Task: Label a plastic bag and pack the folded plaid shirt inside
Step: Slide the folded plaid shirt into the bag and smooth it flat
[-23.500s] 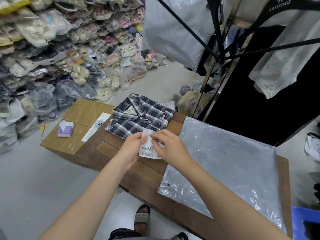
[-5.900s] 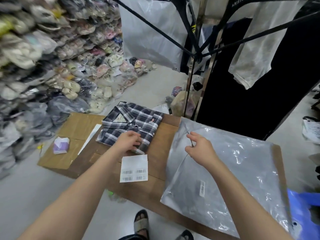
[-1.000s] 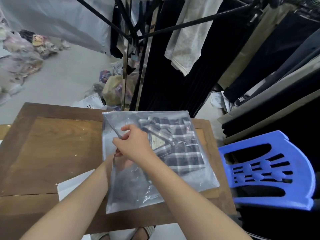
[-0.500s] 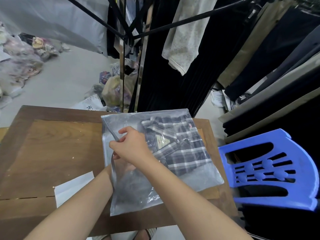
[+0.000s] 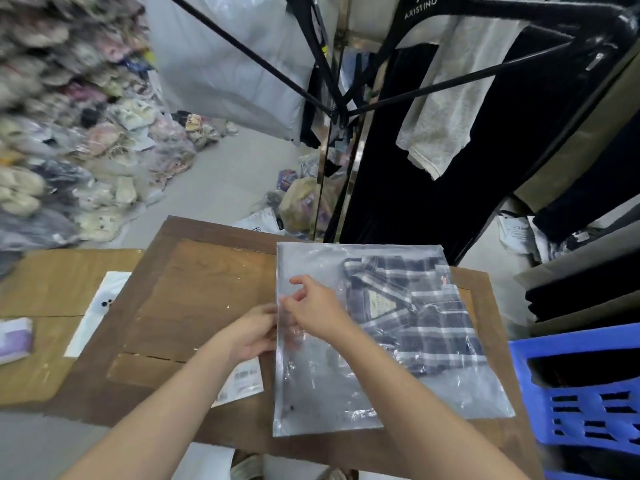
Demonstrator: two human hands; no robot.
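A clear plastic bag point(image 5: 346, 403) lies flat on the wooden table point(image 5: 201, 289). The folded dark plaid shirt point(image 5: 415, 313) is inside it, toward the bag's right half. My right hand point(image 5: 311, 306) rests on the bag's left edge, thumb and fingers pinching the plastic there. My left hand point(image 5: 252, 330) meets that same edge from the left, fingers against it. A white sheet of barcode labels point(image 5: 239, 382) lies on the table, partly under my left wrist.
A blue plastic chair point(image 5: 581, 386) stands close to the table's right end. A clothes rack with hanging garments point(image 5: 446, 98) is behind the table. Bagged slippers point(image 5: 69, 140) are piled at left. A cardboard box point(image 5: 52, 289) with a white strip and a purple packet adjoins the table's left side.
The head view swung left, bringing the box and slipper pile into sight. My left hand came out from under the right arm to the bag's left edge. The bag lies flatter.
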